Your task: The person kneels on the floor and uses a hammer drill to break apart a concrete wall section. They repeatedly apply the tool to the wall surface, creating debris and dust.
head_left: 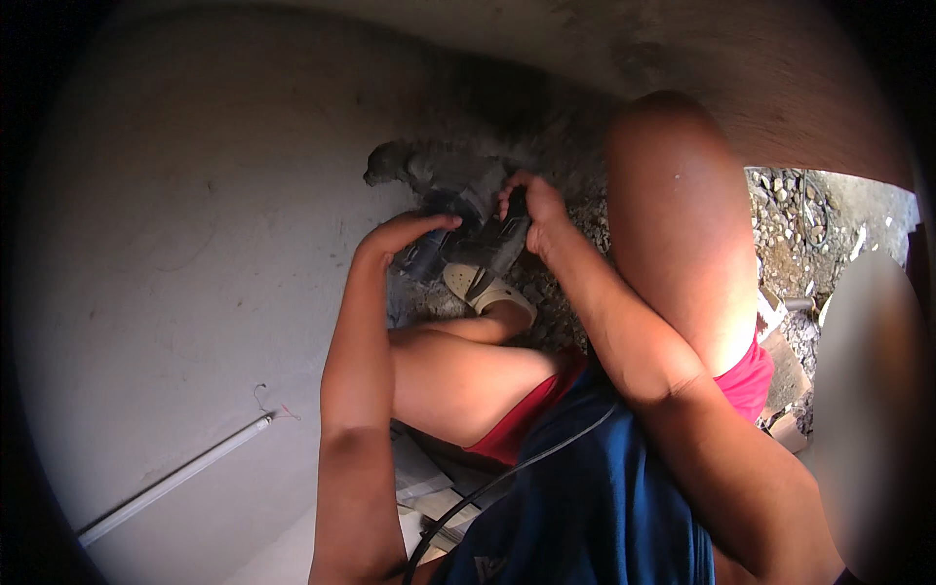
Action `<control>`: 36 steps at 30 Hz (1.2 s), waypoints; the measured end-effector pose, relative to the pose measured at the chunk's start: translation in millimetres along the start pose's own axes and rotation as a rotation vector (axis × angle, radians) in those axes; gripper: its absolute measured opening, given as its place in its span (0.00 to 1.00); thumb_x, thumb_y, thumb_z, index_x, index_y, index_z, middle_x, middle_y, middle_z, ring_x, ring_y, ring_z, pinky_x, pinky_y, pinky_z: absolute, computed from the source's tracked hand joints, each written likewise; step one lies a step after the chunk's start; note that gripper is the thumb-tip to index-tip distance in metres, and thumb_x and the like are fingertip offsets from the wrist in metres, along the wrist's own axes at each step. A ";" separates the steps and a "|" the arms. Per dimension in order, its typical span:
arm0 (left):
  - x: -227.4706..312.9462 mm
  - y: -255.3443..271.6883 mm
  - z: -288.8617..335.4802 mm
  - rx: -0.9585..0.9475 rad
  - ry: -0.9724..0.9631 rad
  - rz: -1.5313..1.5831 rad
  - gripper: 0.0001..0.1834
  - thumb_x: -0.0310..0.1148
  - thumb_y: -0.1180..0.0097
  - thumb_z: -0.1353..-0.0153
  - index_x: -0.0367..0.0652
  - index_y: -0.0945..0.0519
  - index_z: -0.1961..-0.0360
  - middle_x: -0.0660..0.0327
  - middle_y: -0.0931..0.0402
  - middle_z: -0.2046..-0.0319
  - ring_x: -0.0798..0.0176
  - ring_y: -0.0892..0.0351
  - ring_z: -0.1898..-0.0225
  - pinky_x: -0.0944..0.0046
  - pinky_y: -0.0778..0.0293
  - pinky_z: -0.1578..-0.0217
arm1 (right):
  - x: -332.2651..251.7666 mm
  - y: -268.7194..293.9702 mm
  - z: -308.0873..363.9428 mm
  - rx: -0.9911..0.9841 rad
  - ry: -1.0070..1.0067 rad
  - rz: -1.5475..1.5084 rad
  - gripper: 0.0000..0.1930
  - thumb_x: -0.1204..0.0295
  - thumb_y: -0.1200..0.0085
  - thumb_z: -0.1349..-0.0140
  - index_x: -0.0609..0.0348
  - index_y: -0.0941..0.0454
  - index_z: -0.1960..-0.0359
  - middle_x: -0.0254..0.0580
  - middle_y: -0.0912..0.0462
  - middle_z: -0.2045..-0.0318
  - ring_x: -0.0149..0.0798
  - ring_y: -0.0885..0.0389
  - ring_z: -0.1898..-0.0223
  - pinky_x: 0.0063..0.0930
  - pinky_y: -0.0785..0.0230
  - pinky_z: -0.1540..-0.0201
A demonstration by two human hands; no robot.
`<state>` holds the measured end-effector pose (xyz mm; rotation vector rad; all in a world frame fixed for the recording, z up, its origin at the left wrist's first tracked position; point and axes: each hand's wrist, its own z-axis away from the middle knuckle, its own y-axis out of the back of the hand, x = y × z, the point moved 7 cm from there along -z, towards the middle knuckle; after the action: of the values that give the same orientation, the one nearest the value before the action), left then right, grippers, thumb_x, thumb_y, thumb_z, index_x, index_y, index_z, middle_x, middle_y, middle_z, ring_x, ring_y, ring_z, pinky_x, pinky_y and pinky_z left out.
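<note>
Tool (502,252) has R fingers (521,179) curled rnd hdl (518,203), can't tell if L fingers (434,223) grip.

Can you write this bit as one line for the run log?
left hand: on black handheld tool, fingers hidden | right hand: gripping tool's black handle | nearby: rough, broken grey wall patch; cream perforated clog

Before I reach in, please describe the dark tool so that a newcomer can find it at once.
Start from the large grey wall at left, then go to the ragged patch near its right edge. Just below, between the left hand and right hand, is the dark tool. Unlike the pale clog below, it sits in the right hand's grip.
</note>
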<state>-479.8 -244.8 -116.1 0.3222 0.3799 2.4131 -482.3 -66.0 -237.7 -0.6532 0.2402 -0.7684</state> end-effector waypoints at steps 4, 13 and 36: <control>8.3 -0.3 -12.4 -0.021 0.010 0.116 0.47 0.62 0.28 0.51 0.40 0.22 0.36 0.54 0.22 0.40 0.58 0.25 0.40 0.62 0.33 0.39 | -18.1 -6.0 -19.4 -0.046 -0.015 0.051 0.06 0.70 0.45 0.39 0.57 0.27 0.71 0.41 0.23 0.77 0.36 0.24 0.81 0.30 0.25 0.77; 16.2 0.8 -18.9 0.018 0.017 0.166 0.44 0.60 0.28 0.50 0.41 0.21 0.38 0.55 0.21 0.42 0.59 0.24 0.42 0.62 0.31 0.40 | -27.8 -13.1 -43.6 -0.154 0.048 0.194 0.07 0.70 0.48 0.40 0.59 0.26 0.74 0.41 0.24 0.81 0.38 0.26 0.82 0.30 0.30 0.78; 19.1 6.6 -52.8 0.026 -0.102 0.345 0.44 0.58 0.30 0.46 0.39 0.25 0.34 0.55 0.21 0.43 0.59 0.22 0.43 0.63 0.28 0.42 | -67.7 -41.2 -66.5 -0.212 0.282 0.301 0.11 0.70 0.50 0.35 0.61 0.23 0.75 0.44 0.22 0.80 0.39 0.24 0.80 0.34 0.30 0.74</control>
<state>-515.0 -247.1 -160.2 0.5601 0.3318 2.7144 -581.8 -70.4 -265.7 -0.6877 0.6703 -0.5461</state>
